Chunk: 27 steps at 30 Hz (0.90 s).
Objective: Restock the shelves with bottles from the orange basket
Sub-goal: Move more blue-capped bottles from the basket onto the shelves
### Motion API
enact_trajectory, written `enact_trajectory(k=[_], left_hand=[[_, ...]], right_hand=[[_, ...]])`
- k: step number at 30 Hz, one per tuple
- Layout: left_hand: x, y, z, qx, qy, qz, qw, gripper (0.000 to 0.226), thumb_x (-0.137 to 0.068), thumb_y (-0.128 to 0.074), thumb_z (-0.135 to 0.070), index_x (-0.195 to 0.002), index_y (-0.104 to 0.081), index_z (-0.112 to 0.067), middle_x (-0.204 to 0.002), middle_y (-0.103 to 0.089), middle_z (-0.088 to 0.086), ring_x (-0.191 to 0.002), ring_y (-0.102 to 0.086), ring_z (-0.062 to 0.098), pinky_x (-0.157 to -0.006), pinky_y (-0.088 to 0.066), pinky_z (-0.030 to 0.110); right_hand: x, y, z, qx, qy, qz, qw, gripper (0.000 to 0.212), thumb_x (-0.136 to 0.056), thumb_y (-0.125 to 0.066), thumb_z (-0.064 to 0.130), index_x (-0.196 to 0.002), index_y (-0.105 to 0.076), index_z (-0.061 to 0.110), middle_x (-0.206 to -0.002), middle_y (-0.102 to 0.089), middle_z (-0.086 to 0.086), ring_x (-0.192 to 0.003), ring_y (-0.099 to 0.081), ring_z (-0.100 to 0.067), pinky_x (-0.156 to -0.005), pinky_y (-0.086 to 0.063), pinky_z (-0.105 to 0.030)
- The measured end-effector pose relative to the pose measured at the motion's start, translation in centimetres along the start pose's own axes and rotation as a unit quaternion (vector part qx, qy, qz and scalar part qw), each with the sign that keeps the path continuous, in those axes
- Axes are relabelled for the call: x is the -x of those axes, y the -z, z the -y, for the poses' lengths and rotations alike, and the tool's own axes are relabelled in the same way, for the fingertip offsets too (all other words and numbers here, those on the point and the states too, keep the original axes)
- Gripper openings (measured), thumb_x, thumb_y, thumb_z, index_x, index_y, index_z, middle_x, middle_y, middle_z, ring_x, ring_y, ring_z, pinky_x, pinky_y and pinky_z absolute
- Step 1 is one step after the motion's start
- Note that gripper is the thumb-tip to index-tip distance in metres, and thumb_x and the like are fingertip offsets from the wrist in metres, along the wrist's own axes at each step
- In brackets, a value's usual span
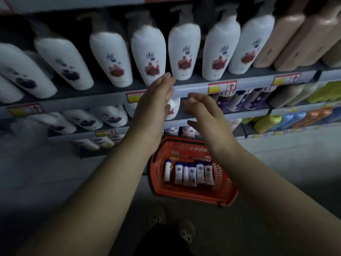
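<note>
An orange basket (224,193) stands on the floor below my arms, holding several small white tubes (188,173) in a row. On the upper shelf (193,85) stands a row of white pump bottles (184,50) with red labels. My left hand (156,98) is raised in front of the shelf edge, fingers straight, fingertips near the base of one white bottle. My right hand (200,110) hovers beside it, fingers relaxed and spread, holding nothing. A small white bottle (173,109) on the shelf below shows between the hands.
White bottles with purple labels (70,71) fill the left of the shelves. Beige bottles (295,34) stand at upper right; purple (245,100), yellow (267,122), blue and orange bottles fill lower right shelves. Price tags (222,86) line the shelf edges. Grey floor lies around the basket.
</note>
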<state>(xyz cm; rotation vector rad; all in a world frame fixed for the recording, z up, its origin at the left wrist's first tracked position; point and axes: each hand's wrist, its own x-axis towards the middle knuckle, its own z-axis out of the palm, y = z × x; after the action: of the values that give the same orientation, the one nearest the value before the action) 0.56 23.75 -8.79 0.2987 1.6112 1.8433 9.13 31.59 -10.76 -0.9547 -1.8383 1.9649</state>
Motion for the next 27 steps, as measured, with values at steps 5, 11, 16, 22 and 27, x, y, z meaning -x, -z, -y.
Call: enact_trajectory(k=[5, 11, 16, 22, 27], left_hand=[[-3.6, 0.7, 10.8, -0.013, 0.077, -0.013, 0.997, 0.051, -0.078, -0.049, -0.049, -0.126, -0.051, -0.034, -0.123, -0.054, -0.016, -0.110, -0.051, -0.007, -0.081, -0.037, 0.015], [-6.7, 2.6, 25.3, -0.007, 0.196, -0.037, 0.980, 0.017, -0.098, -0.040, -0.033, -0.108, -0.054, -0.032, -0.116, -0.055, -0.012, -0.108, -0.049, -0.001, -0.080, -0.037, 0.017], [-10.1, 5.0, 37.0, -0.027, 0.267, -0.045, 0.962, 0.033, -0.100, -0.036, -0.033, -0.129, -0.050, -0.025, -0.137, -0.052, -0.006, -0.127, -0.045, 0.007, -0.102, -0.030, 0.026], [-14.3, 7.0, 50.5, -0.097, 0.345, -0.019, 0.933, 0.044, -0.101, -0.033, -0.035, -0.141, -0.043, -0.017, -0.142, -0.048, -0.003, -0.131, -0.044, 0.012, -0.099, -0.031, 0.025], [-16.5, 7.6, 60.7, -0.174, 0.400, -0.035, 0.899, 0.039, -0.097, -0.041, -0.041, -0.123, -0.056, -0.017, -0.114, -0.059, -0.007, -0.105, -0.057, 0.013, -0.082, -0.042, 0.024]], right_hand=[[-3.4, 1.6, -10.1, -0.007, -0.069, -0.039, 0.997, 0.029, -0.096, -0.049, 0.030, -0.123, -0.053, 0.021, -0.120, -0.061, 0.005, -0.110, -0.057, -0.005, -0.092, -0.047, -0.023], [-6.7, 2.7, -25.1, 0.002, -0.164, -0.076, 0.983, 0.023, -0.096, -0.050, 0.022, -0.116, -0.057, 0.013, -0.100, -0.063, 0.006, -0.089, -0.058, 0.002, -0.081, -0.048, -0.021], [-9.5, 3.0, -37.8, 0.048, -0.247, -0.087, 0.964, 0.031, -0.092, -0.054, 0.034, -0.117, -0.058, 0.016, -0.111, -0.063, 0.001, -0.108, -0.058, -0.016, -0.101, -0.045, -0.043], [-12.7, 3.4, -51.4, 0.077, -0.312, -0.115, 0.940, 0.069, -0.054, -0.051, 0.064, -0.108, -0.059, 0.022, -0.115, -0.065, -0.005, -0.111, -0.059, -0.024, -0.100, -0.045, -0.051], [-14.9, 3.7, -59.2, 0.107, -0.369, -0.098, 0.918, 0.027, -0.088, -0.053, 0.039, -0.100, -0.063, 0.016, -0.104, -0.064, -0.008, -0.102, -0.060, -0.027, -0.088, -0.049, -0.042]])
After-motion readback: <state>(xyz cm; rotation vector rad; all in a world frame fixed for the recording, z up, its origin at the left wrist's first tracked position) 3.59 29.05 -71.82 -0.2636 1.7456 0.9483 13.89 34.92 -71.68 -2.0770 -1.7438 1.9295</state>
